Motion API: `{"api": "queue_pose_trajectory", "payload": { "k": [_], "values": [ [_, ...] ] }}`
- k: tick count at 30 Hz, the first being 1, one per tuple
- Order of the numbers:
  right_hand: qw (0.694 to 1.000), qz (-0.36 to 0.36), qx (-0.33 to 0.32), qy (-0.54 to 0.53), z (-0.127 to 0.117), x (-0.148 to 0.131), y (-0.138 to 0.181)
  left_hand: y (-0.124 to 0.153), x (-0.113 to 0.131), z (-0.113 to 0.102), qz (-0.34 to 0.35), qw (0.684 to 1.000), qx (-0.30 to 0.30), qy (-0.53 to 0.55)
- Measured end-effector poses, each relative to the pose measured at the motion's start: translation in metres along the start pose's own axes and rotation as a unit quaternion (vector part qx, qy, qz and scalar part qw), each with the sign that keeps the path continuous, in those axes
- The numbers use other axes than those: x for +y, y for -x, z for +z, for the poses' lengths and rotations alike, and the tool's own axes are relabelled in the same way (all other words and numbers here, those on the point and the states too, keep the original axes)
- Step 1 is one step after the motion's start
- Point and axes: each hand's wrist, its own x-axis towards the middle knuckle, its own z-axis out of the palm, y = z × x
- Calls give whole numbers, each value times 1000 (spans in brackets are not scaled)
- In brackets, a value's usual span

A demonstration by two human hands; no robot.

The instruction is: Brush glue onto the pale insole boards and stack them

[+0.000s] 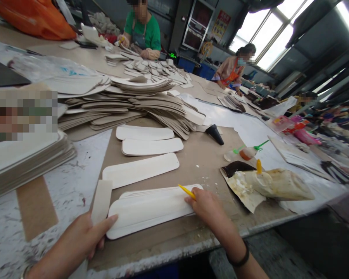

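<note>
Near the front edge of the table, my left hand (85, 236) grips a small off-white rectangular strip (101, 201). Its thumb rests on the left end of a long white rounded panel (151, 211). Closed around a yellow pointed tool (187, 191), my right hand (205, 203) sits at the panel's right end; the rest of the tool is hidden by the fingers. More edges show under the panel's far side. Beyond it lie a single similar panel (141, 169) and two overlapping ones (152, 147).
Stacks of curved boards (128, 106) stand behind the panels, and another stack (31, 166) at left. To the right are a black cone (215, 134), small bottles (247, 153) and a glue-smeared pouch (291, 184) with a yellow tip. Two people (151, 33) (231, 69) work farther back.
</note>
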Motion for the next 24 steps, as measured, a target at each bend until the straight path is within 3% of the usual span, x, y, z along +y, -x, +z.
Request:
{"api": "queue_pose_trajectory", "payload": {
  "k": [5, 11, 14, 20, 24],
  "values": [
    [999, 35, 30, 12, -3, 9, 7, 3, 3, 6, 4, 999, 42, 9],
    [994, 43, 82, -49, 6, 24, 14, 4, 8, 6, 7, 999, 44, 24],
    [992, 37, 94, -77, 14, 23, 13, 8, 8, 2, 13, 999, 17, 45],
    [962, -22, 96, -255, 19, 29, 11, 22, 9, -4, 16, 994, 6, 105],
    [945, -28, 72, -318, 15, 29, 18, 27, 14, -9, 19, 990, 2, 136]
  ]
}}
